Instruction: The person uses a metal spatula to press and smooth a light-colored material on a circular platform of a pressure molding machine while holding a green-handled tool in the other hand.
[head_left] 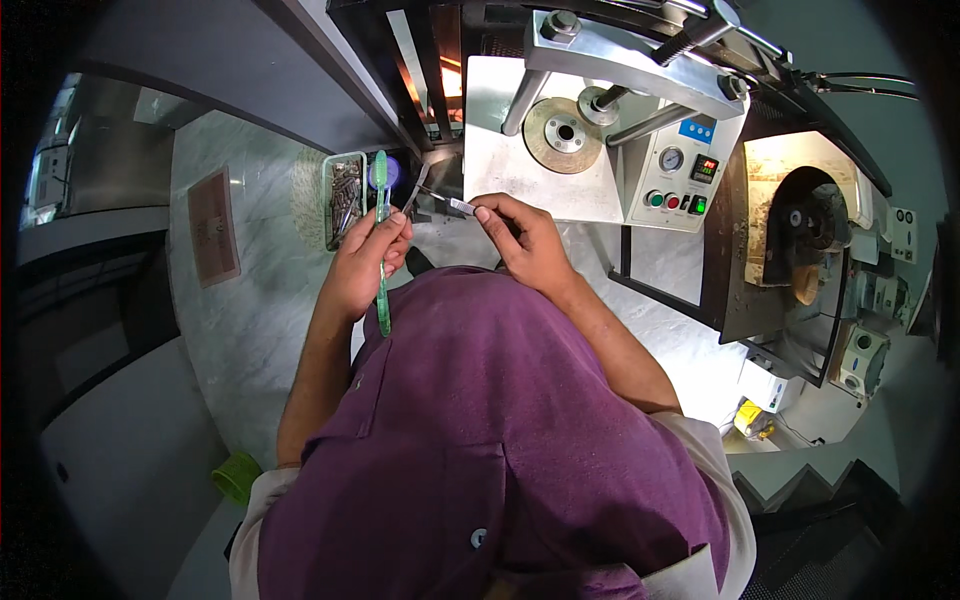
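My left hand [372,256] is closed around a long, narrow green strip [382,300], which stands nearly upright and sticks out above and below the fingers. My right hand [520,238] pinches a slim tool with a pale grey handle [461,206]. Its thin metal tip points left toward the strip, apart from it. A bent silvery piece [418,190] shows between the hands; whether either hand holds it is unclear. Just beyond my left fingers is a round purple-blue object [384,171], partly hidden by the strip.
Left of my left hand, a pale-rimmed box [329,215] holds several thin brownish pieces. A bench machine [490,185] with a metal disc [563,136], gauge and buttons stands ahead right. Farther right is a housing with a dark round opening [808,215]. A reddish-brown mat [213,227] lies left.
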